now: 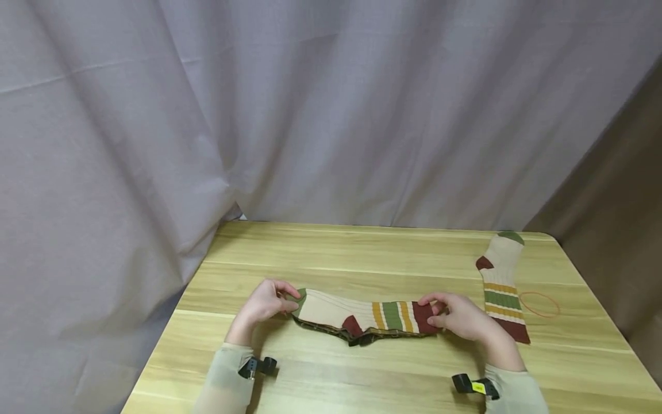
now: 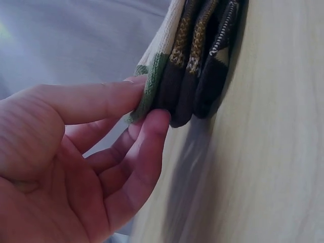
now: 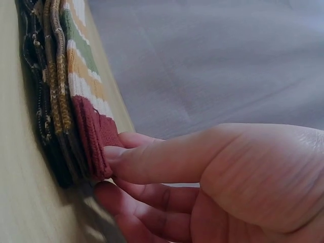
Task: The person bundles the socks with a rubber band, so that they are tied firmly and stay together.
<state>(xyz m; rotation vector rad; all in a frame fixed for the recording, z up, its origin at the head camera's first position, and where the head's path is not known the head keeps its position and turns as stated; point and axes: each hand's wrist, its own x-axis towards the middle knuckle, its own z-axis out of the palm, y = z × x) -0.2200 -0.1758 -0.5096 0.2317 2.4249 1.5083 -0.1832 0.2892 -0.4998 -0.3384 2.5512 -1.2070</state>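
Note:
A cream sock (image 1: 331,305) with a green toe, a maroon heel and cuff, and yellow and green stripes lies across the middle of the table. My left hand (image 1: 266,300) pinches its green toe between thumb and fingers. At the other end, the maroon cuff is pinched by my right hand (image 1: 460,316). Beneath the cream sock is a stack of dark socks (image 2: 185,93) with brownish-yellow knit parts, seen edge-on in both wrist views. In the right wrist view, the layers of dark socks (image 3: 55,101) run close along the cream one.
A matching striped sock (image 1: 500,276) lies lengthwise at the table's right side, toe toward the back. Beside it is a thin orange loop (image 1: 559,309), like a rubber band. Grey curtain (image 1: 362,115) hangs behind the wooden table (image 1: 336,253).

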